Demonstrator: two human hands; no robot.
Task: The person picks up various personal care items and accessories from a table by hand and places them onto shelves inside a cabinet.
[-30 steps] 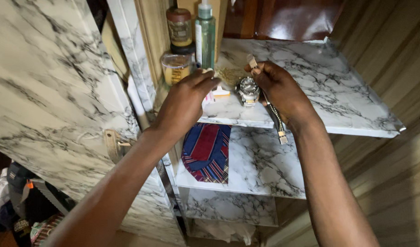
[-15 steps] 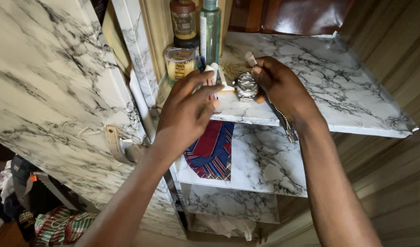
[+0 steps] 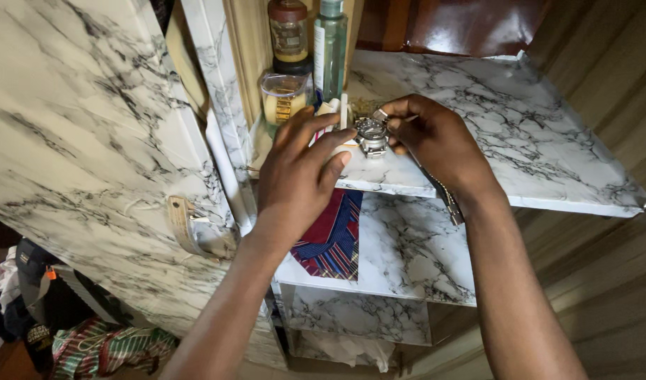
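Observation:
My right hand (image 3: 435, 137) holds a silver metal wristwatch (image 3: 371, 135) over the top marble-patterned shelf (image 3: 548, 155); its band hangs down past my wrist (image 3: 446, 200). My left hand (image 3: 298, 169) rests at the shelf's front edge with fingers spread over a small white box (image 3: 333, 112), fingertips close to the watch. I cannot tell whether the left hand grips the box.
At the shelf's back left stand a brown-capped jar (image 3: 289, 32), a green bottle (image 3: 330, 42) and a clear cup (image 3: 284, 98). A red and blue striped cloth (image 3: 333, 236) lies on the lower shelf. The open marble-patterned door (image 3: 76, 155) is on the left. Clothes (image 3: 97, 345) lie on the floor.
The view has shifted slightly. My left hand has moved a little right along the shelf edge, closer to the watch. My right hand still holds the watch in about the same place.

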